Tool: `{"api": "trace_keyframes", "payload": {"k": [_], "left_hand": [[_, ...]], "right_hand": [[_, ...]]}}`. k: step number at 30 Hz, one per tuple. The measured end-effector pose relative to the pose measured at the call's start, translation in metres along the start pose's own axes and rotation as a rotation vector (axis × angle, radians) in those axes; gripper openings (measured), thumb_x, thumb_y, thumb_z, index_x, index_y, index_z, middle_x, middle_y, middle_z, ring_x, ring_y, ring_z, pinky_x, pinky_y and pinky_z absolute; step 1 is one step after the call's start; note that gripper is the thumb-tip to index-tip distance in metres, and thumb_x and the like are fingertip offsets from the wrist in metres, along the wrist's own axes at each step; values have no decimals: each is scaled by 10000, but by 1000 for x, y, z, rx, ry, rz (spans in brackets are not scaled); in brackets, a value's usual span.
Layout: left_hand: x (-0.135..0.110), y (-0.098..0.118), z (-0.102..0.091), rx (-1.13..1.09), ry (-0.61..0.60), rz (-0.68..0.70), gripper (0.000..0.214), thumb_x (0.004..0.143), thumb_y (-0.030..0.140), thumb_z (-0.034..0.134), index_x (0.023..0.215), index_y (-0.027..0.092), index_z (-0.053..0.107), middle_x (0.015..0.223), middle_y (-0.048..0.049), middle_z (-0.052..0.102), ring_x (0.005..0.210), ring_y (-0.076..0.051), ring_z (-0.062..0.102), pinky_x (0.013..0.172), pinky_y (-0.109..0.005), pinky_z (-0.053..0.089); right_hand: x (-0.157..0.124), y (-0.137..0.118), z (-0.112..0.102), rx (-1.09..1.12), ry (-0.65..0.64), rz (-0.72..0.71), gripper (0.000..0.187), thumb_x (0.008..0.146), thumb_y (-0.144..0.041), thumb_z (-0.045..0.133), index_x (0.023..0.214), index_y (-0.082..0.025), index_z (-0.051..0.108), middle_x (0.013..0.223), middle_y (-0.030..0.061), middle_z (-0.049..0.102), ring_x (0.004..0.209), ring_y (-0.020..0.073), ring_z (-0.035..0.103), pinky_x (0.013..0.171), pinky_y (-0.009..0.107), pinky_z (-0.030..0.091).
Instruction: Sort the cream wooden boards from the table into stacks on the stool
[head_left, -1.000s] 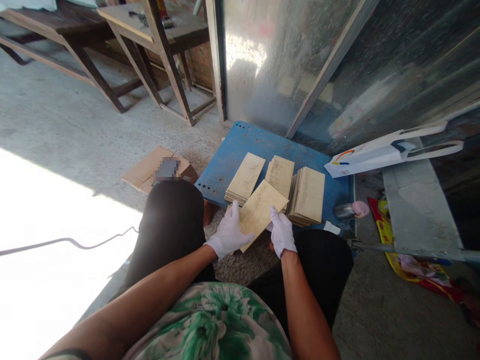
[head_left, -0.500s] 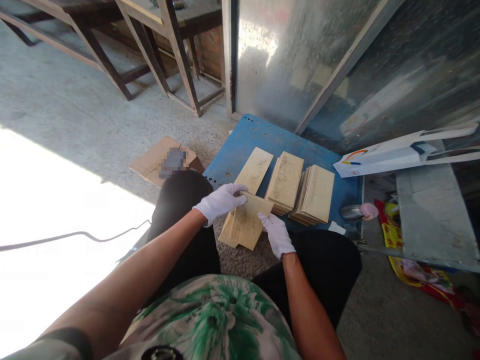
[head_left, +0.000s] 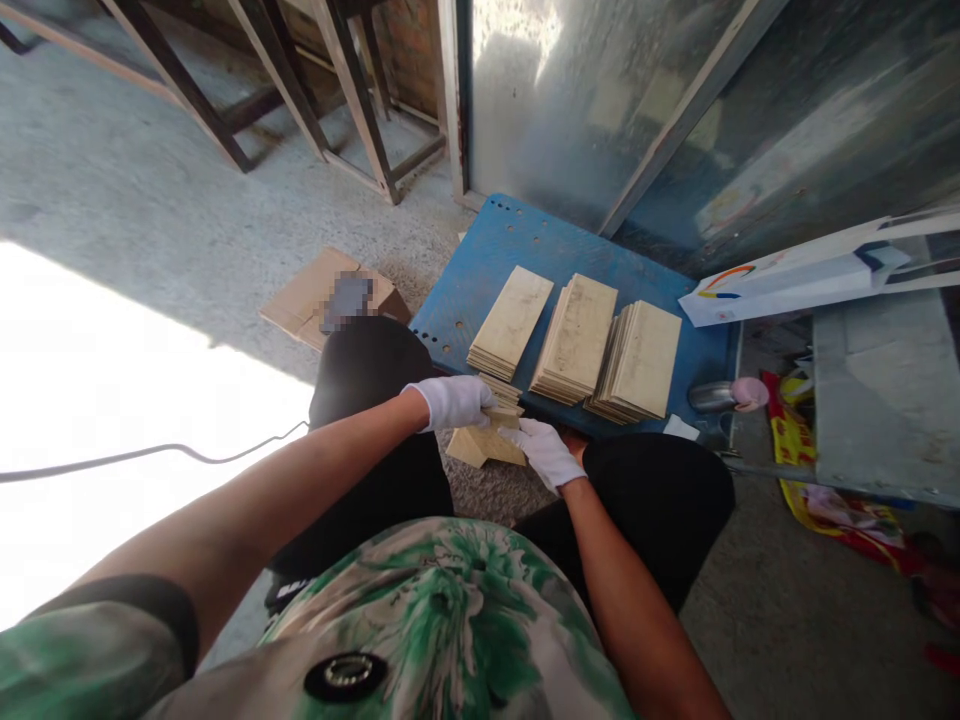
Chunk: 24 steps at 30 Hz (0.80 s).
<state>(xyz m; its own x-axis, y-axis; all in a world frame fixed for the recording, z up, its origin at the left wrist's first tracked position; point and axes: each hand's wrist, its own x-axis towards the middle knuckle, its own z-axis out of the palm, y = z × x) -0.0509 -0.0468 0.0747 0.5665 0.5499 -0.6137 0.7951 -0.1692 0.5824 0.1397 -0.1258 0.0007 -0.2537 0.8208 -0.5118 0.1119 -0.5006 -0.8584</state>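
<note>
White-gloved left hand [head_left: 452, 401] and right hand [head_left: 545, 452], fingers closed on wooden pieces [head_left: 487, 440]

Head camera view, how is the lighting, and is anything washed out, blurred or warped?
Head view: the sunlit floor patch at left is blown out white; glare streaks the metal sheet; the left hand, right hand and the wooden slats they grip sit sharp in shade; a pixelated smear covers part of the cardboard box.

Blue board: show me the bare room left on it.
Free: the far strip of the blue perforated board behind the three stacks of tan wooden slats. Crowded: its near edge, where the left hand and right hand hold loose slats.
</note>
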Motion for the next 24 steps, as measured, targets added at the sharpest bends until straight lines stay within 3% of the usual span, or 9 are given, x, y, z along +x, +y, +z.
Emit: {"api": "trace_keyframes", "payload": {"k": [4, 10, 15, 19, 24], "left_hand": [[6, 6, 6, 188, -93, 54, 192, 763, 210, 631, 904, 167, 756, 757, -19, 698, 660, -130, 560, 621, -210, 412], [22, 3, 15, 334, -132, -17, 160, 739, 203, 666, 850, 148, 765, 731, -57, 694, 689, -175, 596, 674, -253, 438], [35, -8, 22, 368, -202, -85, 188, 719, 201, 682, 883, 166, 769, 799, -56, 719, 737, -183, 618, 705, -242, 454], [49, -16, 31, 369, -210, -121, 195, 696, 187, 692, 875, 171, 769, 772, -47, 714, 732, -173, 613, 709, -228, 463], [69, -26, 44, 365, -232, -165, 201, 651, 196, 729, 847, 168, 768, 693, -39, 689, 703, -171, 612, 707, -229, 477]], "right_hand": [[0, 2, -4, -175, 42, -13, 275, 632, -392, 777, 840, -213, 762, 837, 21, 744, 793, 193, 639, 810, 310, 479], [2, -2, -19, -291, 106, 3, 324, 520, -431, 848, 766, -242, 756, 778, 34, 737, 773, 241, 659, 801, 339, 478], [2, -16, -26, -505, 222, 11, 376, 707, -592, 681, 802, -233, 744, 873, 82, 732, 866, 266, 645, 801, 332, 435], [1, -28, -30, -692, 286, 58, 407, 859, -564, 501, 829, -224, 723, 928, 82, 714, 888, 230, 614, 772, 291, 402], [1, -32, -31, -760, 277, 114, 431, 909, -533, 424, 831, -212, 701, 928, 78, 701, 875, 205, 595, 733, 263, 377]]}}
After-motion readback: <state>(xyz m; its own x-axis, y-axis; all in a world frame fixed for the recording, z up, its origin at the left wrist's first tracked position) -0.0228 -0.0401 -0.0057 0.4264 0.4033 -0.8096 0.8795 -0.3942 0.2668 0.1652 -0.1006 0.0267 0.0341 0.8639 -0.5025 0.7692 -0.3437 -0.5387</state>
